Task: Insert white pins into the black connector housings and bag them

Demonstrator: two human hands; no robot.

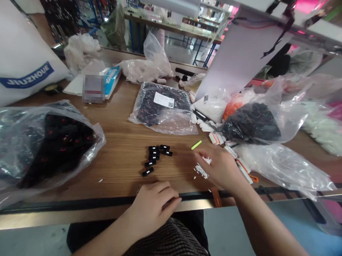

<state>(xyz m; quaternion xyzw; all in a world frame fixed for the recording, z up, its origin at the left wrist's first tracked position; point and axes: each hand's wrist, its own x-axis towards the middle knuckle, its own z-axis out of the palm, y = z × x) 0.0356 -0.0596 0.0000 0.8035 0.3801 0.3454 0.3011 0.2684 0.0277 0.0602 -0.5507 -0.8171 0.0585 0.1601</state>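
My left hand point(157, 203) rests at the table's front edge with its fingers curled in. Whatever it holds, if anything, is hidden under the fingers. Just beyond it lie several small black plastic parts point(154, 153), each with two pale dots on top. My right hand point(222, 165) hovers low over a scatter of tiny white pegs point(201, 171), fingers bent down and close together. I cannot make out anything between its fingertips. A yellow-green stick point(196, 145) lies just beyond the right fingers.
Clear bags of black parts lie at the left point(67, 138), the middle back point(163, 108) and the right point(251, 124). White strips point(216, 138) stand along the right side. A large white sack point(22, 55) leans at the left. One white peg point(100, 180) lies apart.
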